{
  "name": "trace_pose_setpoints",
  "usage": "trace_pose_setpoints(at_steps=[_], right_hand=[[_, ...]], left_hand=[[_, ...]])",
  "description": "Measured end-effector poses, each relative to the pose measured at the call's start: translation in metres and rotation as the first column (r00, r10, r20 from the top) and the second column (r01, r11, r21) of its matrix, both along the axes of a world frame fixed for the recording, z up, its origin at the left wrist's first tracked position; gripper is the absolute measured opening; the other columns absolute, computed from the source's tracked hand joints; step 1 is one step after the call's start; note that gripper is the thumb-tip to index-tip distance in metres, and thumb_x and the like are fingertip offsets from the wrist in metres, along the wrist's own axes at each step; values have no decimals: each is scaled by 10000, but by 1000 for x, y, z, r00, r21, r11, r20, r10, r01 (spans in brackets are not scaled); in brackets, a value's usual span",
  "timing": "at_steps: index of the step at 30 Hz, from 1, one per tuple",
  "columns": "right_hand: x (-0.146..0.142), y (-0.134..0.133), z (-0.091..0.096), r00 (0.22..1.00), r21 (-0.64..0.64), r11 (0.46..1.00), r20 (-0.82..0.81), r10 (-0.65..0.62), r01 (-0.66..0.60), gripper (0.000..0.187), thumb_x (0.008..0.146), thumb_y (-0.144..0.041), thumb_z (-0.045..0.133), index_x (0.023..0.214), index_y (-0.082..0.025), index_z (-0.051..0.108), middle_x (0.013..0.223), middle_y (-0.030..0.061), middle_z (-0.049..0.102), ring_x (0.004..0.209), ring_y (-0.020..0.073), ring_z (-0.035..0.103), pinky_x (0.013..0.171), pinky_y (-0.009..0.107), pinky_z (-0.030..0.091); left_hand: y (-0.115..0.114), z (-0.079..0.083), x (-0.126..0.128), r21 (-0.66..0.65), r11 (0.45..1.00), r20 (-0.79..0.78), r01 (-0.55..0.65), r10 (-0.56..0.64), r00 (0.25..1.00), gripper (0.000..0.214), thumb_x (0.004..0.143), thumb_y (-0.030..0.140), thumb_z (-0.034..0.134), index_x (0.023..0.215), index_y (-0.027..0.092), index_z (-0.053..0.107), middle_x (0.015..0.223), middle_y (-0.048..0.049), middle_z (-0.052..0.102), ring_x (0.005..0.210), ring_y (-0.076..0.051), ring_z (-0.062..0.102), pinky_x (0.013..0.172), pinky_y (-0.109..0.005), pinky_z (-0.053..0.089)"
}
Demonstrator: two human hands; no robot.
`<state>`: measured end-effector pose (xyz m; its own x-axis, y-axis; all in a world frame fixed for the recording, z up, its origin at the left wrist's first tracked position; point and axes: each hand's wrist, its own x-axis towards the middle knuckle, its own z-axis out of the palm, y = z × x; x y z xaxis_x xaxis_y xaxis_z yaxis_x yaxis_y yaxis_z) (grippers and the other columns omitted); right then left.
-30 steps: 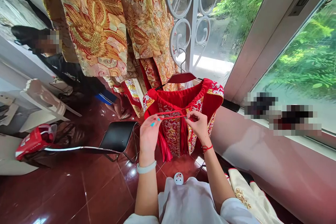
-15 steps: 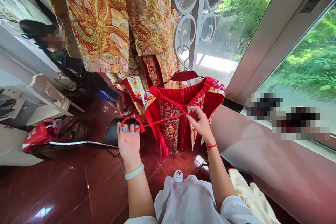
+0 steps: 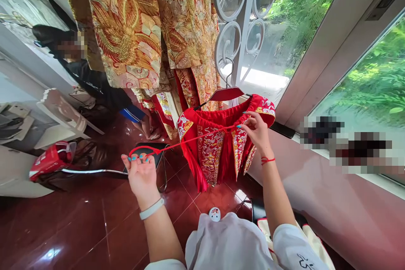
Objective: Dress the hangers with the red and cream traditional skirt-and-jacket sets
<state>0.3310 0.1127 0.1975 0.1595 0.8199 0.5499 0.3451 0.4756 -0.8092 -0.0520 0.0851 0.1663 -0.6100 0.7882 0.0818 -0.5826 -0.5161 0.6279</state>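
My left hand pinches the thin, limp red cord; my right hand grips the soft embroidered red skirt's waistband.

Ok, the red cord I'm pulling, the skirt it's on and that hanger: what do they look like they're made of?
Red cord: looks like thin woven or braided textile, matte; it runs taut between the left hand and right hand. Red skirt: seemingly satin-like fabric with a soft sheen, with raised gold and white embroidered panels. Hanger: a dark red glossy body, wood or plastic, I cannot tell; its hook looks like metal wire.
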Motion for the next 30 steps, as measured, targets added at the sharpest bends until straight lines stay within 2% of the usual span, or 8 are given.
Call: trace_pose_setpoints(at_steps=[4,7,12,17,20,24,28,30], right_hand=[[13,3,14,997,27,1000,72,12,-14,533,826,-364,725,1311,-234,546,722,-37,571,635,142,519,600,283,438],[14,0,-2,998,9,999,58,-34,34,532,851,-359,690,1347,-224,550,679,-52,529,606,137,490,580,275,423],[-1,-12,-39,985,5,987,67,-158,158,283,901,-363,603,1106,-196,701,675,-27,534,604,128,462,591,263,412],[-20,-22,-46,989,-42,989,24,-144,145,348,913,-354,571,1209,-198,665,659,-43,480,590,132,425,570,251,398],[-20,-15,-40,989,-42,993,103,-106,110,433,918,-323,533,1327,-203,613,623,-62,425,554,129,373,560,243,383],[-11,6,-24,945,-56,993,317,-79,102,445,893,-257,497,1305,-213,659,554,-63,420,505,123,336,548,229,355],[-5,18,-17,918,-56,989,383,-106,138,450,900,-240,470,1305,-228,665,552,-40,469,493,130,362,549,233,321],[-7,18,-22,930,-52,987,345,-128,155,457,904,-244,450,1312,-221,655,558,-36,477,485,132,364,550,236,316]], left_hand=[[2,9,-8,57,998,17,-4,3,1000,204,827,110,668,900,299,652,792,66,608,692,-72,545,637,-181,441],[6,-1,-9,-34,999,57,27,-25,998,207,792,89,678,876,272,630,751,57,591,680,-78,547,602,-176,422],[6,-14,-10,-136,991,-37,16,-21,999,204,717,139,713,839,245,588,697,55,543,640,-86,525,586,-183,421],[-4,-8,-12,-306,940,-179,150,-211,961,304,628,235,741,916,202,650,594,68,469,544,-82,447,547,-194,400],[-8,-16,-4,-534,836,-439,125,-400,805,305,631,269,728,921,184,683,545,66,478,520,-95,440,527,-208,361],[-13,-26,13,-699,676,-563,232,-721,404,360,683,410,736,972,195,744,561,32,573,541,-129,480,551,-239,369],[-21,-25,23,-731,618,-582,288,-786,210,352,686,524,760,842,209,780,812,-65,742,753,-217,629,704,-307,476],[-27,-27,28,-741,599,-590,303,-796,133,343,706,552,741,707,210,759,766,-65,728,773,-235,629,751,-329,482]])
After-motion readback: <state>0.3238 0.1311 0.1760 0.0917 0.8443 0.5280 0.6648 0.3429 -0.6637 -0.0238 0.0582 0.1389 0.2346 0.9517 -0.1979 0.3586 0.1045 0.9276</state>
